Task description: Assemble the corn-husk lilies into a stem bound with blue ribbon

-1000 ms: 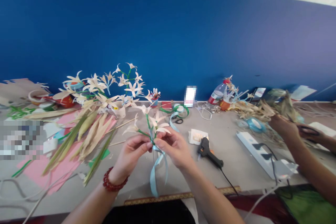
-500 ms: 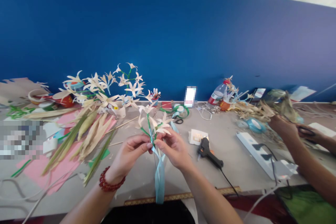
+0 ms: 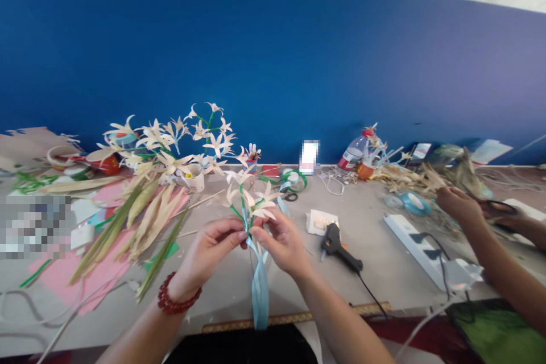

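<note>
Between my hands, in the head view, stands a small spray of cream artificial flowers point(image 3: 265, 202) on green and pale blue wrapped stems. My left hand point(image 3: 222, 247) pinches the stem from the left, thumb and fingertips closed on it. From the other side my right hand point(image 3: 281, 244) is closed on the stem just under the right-hand bloom. A light blue ribbon point(image 3: 260, 293) hangs in a loop from the pinched place down toward the table's front edge. The exact spot where the ribbon meets the stem is partly covered by my fingertips.
A black glue gun point(image 3: 341, 250) lies right of my hands, beside a white power strip point(image 3: 416, 247). Finished flowers point(image 3: 174, 142) stand at the back left above corn husks point(image 3: 156, 222). At the far right a co-worker's hands hold scissors point(image 3: 497, 209) and dry husk.
My hands stay almost in place on the stem; the ribbon loop hangs slightly wider. At right, the co-worker's scissors have opened or turned a little.
</note>
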A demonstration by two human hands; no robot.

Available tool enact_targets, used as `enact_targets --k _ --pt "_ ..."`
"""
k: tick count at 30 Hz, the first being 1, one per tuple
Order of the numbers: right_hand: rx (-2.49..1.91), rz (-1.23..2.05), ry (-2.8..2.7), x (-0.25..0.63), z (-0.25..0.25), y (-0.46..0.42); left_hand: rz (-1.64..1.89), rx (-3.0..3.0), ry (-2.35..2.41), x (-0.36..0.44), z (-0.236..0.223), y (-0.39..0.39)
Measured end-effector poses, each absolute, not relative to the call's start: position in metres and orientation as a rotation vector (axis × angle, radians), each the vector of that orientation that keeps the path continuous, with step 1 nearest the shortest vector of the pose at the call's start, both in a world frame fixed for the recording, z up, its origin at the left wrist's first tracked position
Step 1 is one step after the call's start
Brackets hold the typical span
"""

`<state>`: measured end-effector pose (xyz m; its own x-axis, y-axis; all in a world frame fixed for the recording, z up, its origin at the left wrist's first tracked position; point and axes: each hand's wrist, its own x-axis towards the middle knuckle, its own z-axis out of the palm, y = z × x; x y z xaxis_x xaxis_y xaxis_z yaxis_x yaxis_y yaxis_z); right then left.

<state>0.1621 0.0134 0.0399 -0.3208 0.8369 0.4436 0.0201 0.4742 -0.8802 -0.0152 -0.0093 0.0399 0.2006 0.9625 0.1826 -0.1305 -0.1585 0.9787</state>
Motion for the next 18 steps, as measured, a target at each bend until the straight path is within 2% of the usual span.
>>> enact_targets --k 18 --pt "-0.709 0.905 -1.796 0.164 0.046 0.014 1.15 1.549 0.939 -0.024 0.052 -0.01"
